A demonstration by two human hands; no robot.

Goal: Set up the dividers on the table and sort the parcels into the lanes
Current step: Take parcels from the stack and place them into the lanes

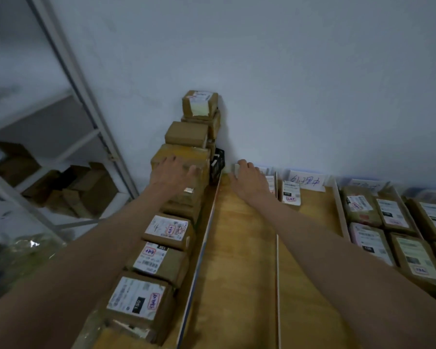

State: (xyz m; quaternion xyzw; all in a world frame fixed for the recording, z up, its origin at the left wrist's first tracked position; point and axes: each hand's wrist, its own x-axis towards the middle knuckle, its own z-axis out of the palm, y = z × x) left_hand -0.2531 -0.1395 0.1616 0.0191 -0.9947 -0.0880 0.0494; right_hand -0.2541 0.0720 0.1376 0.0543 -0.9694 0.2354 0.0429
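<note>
Cardboard parcels [180, 157] stacked, left hand [173, 173] flat on them, right hand [248, 180] spread open.

Two bare hands: left grip [173, 173], right grip [248, 183]. Three upright dividers [277, 273] on the wooden surface [237, 248]. Approx. seven brown parcels [159, 260] under and near the left grip; approx. eight labelled parcels right of the right grip. One handwritten sign [306, 181].

Labelled brown parcels [165, 229] between upright dividers [277, 273]
</note>
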